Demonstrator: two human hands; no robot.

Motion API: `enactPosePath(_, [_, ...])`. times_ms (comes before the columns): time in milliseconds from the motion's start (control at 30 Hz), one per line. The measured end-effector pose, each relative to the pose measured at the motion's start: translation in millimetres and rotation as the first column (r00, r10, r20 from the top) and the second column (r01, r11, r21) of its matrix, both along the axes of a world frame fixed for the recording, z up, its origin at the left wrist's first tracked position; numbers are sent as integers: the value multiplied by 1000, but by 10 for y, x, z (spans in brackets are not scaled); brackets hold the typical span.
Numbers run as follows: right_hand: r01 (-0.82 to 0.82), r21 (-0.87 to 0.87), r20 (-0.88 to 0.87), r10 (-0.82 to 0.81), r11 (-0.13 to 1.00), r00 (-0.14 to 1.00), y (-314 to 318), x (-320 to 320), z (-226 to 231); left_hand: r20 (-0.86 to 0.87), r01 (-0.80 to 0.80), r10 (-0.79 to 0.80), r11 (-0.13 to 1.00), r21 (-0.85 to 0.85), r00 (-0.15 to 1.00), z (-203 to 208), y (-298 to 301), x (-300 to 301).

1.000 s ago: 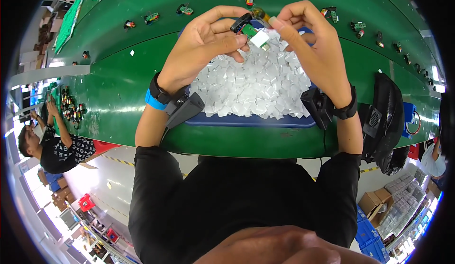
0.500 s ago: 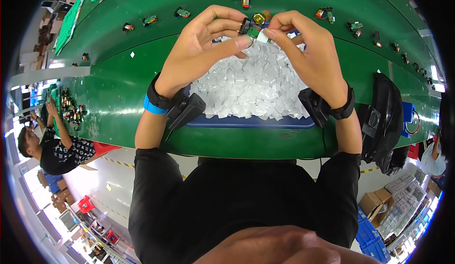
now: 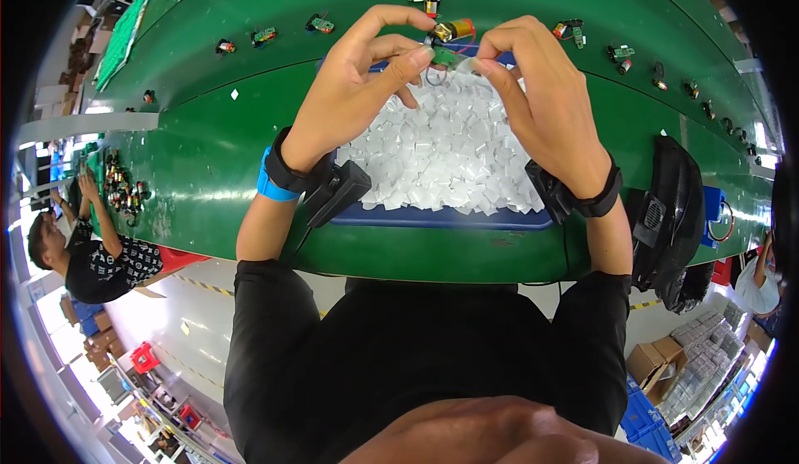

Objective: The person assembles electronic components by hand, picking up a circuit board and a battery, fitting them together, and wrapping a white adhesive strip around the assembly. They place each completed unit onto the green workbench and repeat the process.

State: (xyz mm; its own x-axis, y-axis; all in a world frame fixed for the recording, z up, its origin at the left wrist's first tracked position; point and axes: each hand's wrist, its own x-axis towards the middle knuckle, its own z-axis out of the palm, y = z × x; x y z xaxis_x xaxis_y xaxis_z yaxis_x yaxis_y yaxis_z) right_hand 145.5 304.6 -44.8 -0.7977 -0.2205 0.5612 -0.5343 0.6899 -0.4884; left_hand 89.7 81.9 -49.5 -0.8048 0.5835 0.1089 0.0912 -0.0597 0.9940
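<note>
Above a blue tray [image 3: 441, 218] heaped with small white square pieces [image 3: 449, 152], my left hand [image 3: 354, 94] pinches a small circuit-board assembly. Its green board [image 3: 446, 56] carries a gold-wrapped cylinder [image 3: 454, 30] with a red wire, and a dark round part by my left fingertips. My right hand [image 3: 545, 98] is closed in a pinch at the board's right side. Between its thumb and index finger is a small white piece [image 3: 468, 65], partly hidden by the fingertips. Whether that piece touches the board I cannot tell.
Similar assemblies [image 3: 320, 23] lie spaced along the green bench's far strip, left and right. More are clustered [image 3: 125, 188] at far left, near a seated person [image 3: 96, 256]. A black bag [image 3: 670, 206] and a blue box [image 3: 713, 214] stand at right. Cables hang from my wrist devices.
My left hand has turned the assembly, so the gold cylinder now points right and shows more. The white piece in my right fingers has tilted and shows less of its face.
</note>
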Motion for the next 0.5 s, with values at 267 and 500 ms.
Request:
enactPosePath(267, [134,139,7,-137,981,991,150,-60,-66,50,-18,20,999,-30,999,-20,-28,-12])
enactPosePath(500, [-77,-77,7,78,994,997,6,-31,10,-12,-13,12,997,-82,1000,-38,-16,16])
